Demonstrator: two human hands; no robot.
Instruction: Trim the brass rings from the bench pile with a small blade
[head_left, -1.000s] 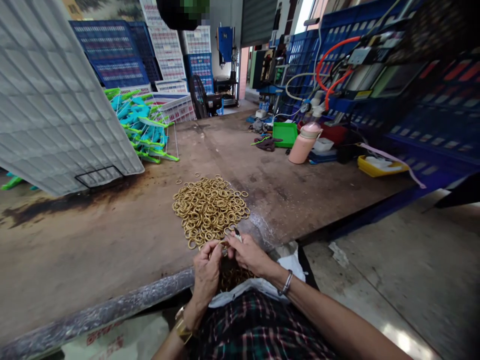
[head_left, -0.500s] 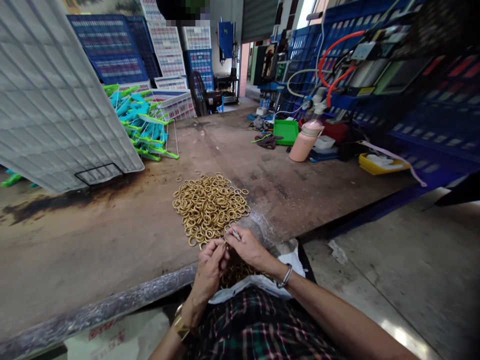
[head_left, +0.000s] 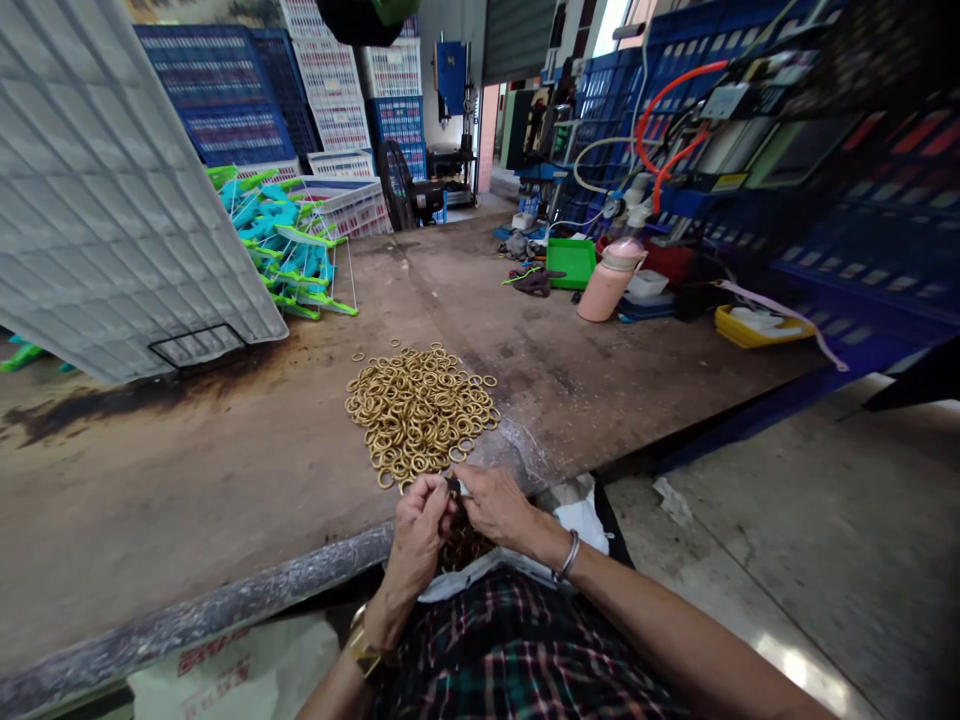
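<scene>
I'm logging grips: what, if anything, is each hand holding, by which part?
Right hand holds a small tool, gripped part hidden; left hand is closed, any hold unclear.

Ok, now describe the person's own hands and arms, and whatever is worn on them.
The left hand and right hand are ungloved, and no sleeves cover the visible forearms. On the left is a broad gold-coloured band, perhaps a watch; on the right, a narrow silver-coloured bangle.

You've got a pink bottle (head_left: 602, 290) just beside a green tray (head_left: 571, 264), yellow dish (head_left: 739, 334) off to your right, crates (head_left: 237, 136) stacked way back.
</scene>
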